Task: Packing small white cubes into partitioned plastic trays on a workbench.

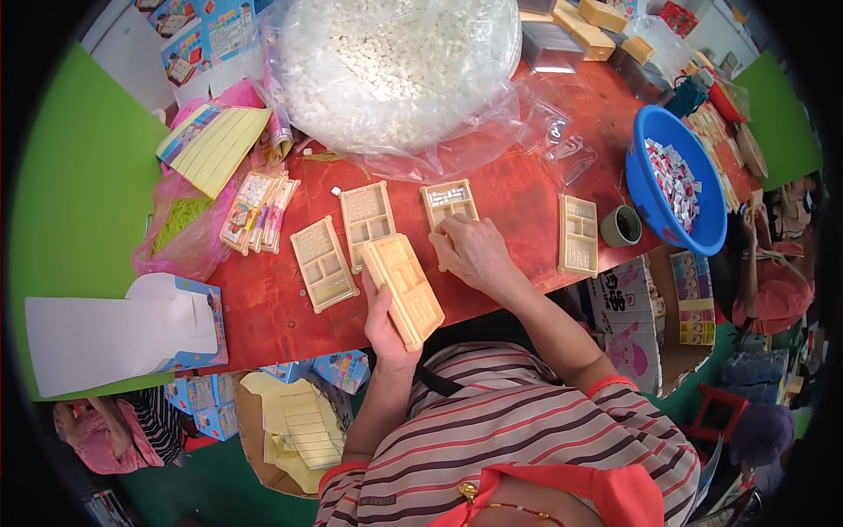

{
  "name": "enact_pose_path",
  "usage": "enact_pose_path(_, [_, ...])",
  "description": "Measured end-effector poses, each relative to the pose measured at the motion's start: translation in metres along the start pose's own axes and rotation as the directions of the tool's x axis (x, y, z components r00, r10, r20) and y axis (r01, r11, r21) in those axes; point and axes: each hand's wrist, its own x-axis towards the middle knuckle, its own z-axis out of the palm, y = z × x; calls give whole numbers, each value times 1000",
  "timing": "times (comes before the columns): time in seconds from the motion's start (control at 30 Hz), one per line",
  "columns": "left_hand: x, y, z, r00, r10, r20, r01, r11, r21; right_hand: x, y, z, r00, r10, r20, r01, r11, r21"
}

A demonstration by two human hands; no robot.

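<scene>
My left hand (386,327) is closed around a beige compartment tray (405,290), possibly a stack of them, tilted above the table's near edge. My right hand (477,253) reaches over another beige tray (436,211), its fingers curled on that tray's near end and partly hiding it. Small white pieces (450,195) lie in that tray's far compartment. Left of it, two similar trays lie on the table, an upper tray (357,204) and a lower tray (309,241). One more tray (579,220) lies off to the right.
A large clear bag of white pieces (395,70) fills the back of the red table (514,198). At right stand a dark cup (621,226) and a blue basin (634,167) of small packets. Printed packs (255,211), yellow sheets (215,145) and a box (189,321) occupy the left.
</scene>
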Motion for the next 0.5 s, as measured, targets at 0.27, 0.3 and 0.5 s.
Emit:
enact_pose_path(0.27, [-2, -3, 26, 991, 132, -3, -130, 981, 145, -51, -46, -22, 931, -253, 263, 132, 905, 405])
enact_pose_path(0.3, [-2, -5, 31, 986, 163, -28, -156, 974, 166, -53, -43, -22, 933, -246, 263, 126, 908, 401])
enact_pose_path(0.5, [1, -14, 33, 996, 74, 47, -79, 992, 99, -64, -26, -18, 883, 31, 469, -442, 397, 805])
